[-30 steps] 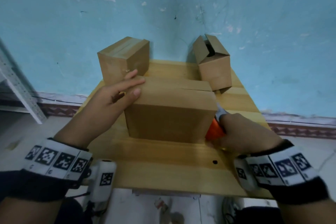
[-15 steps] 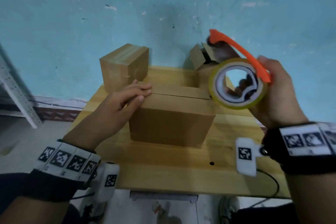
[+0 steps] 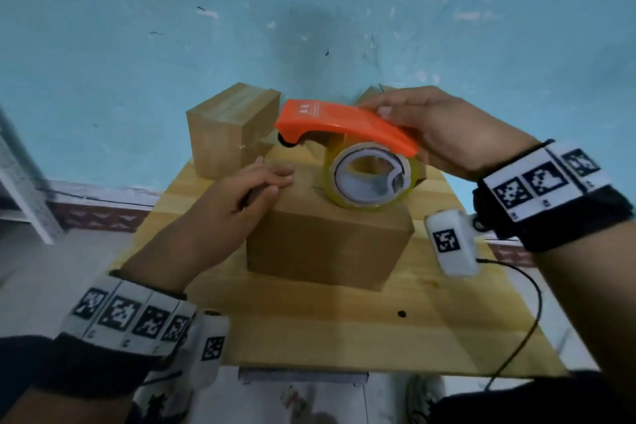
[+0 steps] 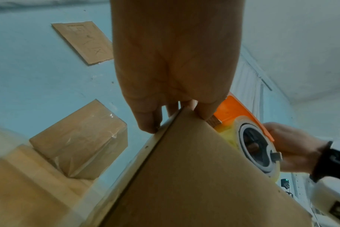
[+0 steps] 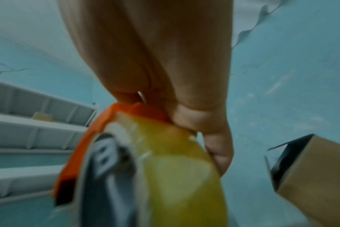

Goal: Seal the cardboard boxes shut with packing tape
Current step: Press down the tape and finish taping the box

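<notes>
1. The tape dispenser (image 3: 347, 124) has been brought down from mid-air onto the near box (image 3: 327, 237), gripped by the right hand (image 3: 444, 127).
2. The box's top is pressed by the left hand (image 3: 237, 203), fingers straight.
3. The box is centred on the table (image 3: 309, 330).

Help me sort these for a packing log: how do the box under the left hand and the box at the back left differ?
The near box is bigger, held down by the left hand; the back-left box is smaller and untouched. The back-left box shows glossy tape; none is visible on the near one. Both are closed brown cardboard.
</notes>
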The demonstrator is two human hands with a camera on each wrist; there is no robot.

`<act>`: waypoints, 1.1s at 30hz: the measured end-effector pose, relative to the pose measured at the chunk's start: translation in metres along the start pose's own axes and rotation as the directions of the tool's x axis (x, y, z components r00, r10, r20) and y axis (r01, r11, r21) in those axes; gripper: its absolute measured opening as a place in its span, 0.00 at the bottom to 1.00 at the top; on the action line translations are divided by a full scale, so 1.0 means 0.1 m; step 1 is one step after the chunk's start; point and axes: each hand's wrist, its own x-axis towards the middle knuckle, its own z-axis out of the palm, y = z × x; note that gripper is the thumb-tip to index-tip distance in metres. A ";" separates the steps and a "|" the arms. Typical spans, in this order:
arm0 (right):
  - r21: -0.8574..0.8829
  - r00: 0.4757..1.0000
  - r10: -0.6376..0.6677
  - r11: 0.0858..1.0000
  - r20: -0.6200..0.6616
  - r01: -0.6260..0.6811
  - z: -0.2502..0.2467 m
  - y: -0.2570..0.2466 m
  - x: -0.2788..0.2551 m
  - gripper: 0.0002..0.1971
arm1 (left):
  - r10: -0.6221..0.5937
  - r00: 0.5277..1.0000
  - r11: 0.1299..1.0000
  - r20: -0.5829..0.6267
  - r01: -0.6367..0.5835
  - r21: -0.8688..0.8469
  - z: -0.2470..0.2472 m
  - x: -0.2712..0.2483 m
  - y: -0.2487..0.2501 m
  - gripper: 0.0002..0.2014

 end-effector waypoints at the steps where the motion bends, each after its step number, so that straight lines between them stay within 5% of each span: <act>1: -0.112 0.998 -0.038 0.993 -0.044 0.033 0.05 0.00 0.01 0.14 | -0.012 1.000 1.000 0.004 0.012 0.001 -0.01 0.00 0.03 0.12; 4: -0.406 0.980 -0.153 0.910 -0.130 0.088 0.19 0.07 0.01 0.25 | -0.139 0.990 0.958 -0.016 0.131 -0.256 -0.03 0.02 0.17 0.14; 6: -0.392 0.976 -0.155 0.916 -0.151 0.085 0.21 0.11 0.00 0.27 | -0.274 0.962 0.772 -0.011 0.213 -0.598 -0.05 0.04 0.26 0.25; 8: -0.383 0.977 -0.147 0.921 -0.156 0.077 0.20 0.12 0.02 0.27 | -0.374 0.927 0.638 0.028 0.280 -0.717 -0.08 0.04 0.36 0.29; 15: -0.407 0.980 -0.168 0.907 -0.106 0.112 0.26 0.09 0.03 0.28 | -0.454 0.888 0.527 0.077 0.336 -0.781 -0.09 0.11 0.50 0.18; 24: -0.354 0.982 -0.159 0.928 -0.101 0.114 0.22 0.07 -0.04 0.29 | -0.487 0.869 0.561 0.087 0.387 -0.732 -0.21 0.12 0.47 0.15; 30: -0.278 0.990 -0.126 0.955 -0.061 0.104 0.15 0.05 -0.06 0.29 | -0.526 0.840 0.476 0.129 0.417 -0.774 -0.28 0.10 0.35 0.06; 33: -0.272 0.981 -0.128 0.959 -0.144 0.085 0.02 0.11 -0.07 0.29 | -0.582 0.806 0.415 0.103 0.403 -0.816 -0.44 0.08 0.19 0.07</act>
